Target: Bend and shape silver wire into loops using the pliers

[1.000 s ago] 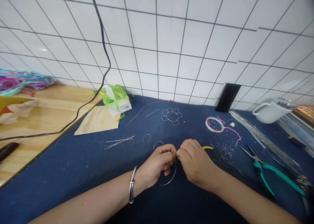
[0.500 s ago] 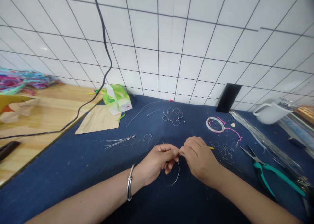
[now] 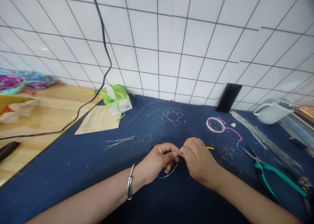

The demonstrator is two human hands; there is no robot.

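Observation:
Both hands meet over the dark blue cloth (image 3: 73, 171). My left hand (image 3: 158, 160), a silver bangle on its wrist, pinches the top of a thin wire loop (image 3: 169, 174) that curves down under the fingers. My right hand (image 3: 197, 158) pinches the same wire where the loop's ends meet, fingertips touching those of the left. A small yellow piece (image 3: 210, 148) lies just behind the right hand.
A wire flower (image 3: 172, 116), cut wire pieces (image 3: 119, 141), a small roll with pink cord (image 3: 215, 124), teal pliers (image 3: 267, 170), a white jug (image 3: 271, 111), a green tissue pack (image 3: 116, 98), brown paper (image 3: 98, 119) and a black cable (image 3: 98, 83) lie around. A tiled wall stands behind.
The wire loop has swung under the hands, from hanging down to lying flatter and more leftward. Both hands stay pinched together in nearly the same place.

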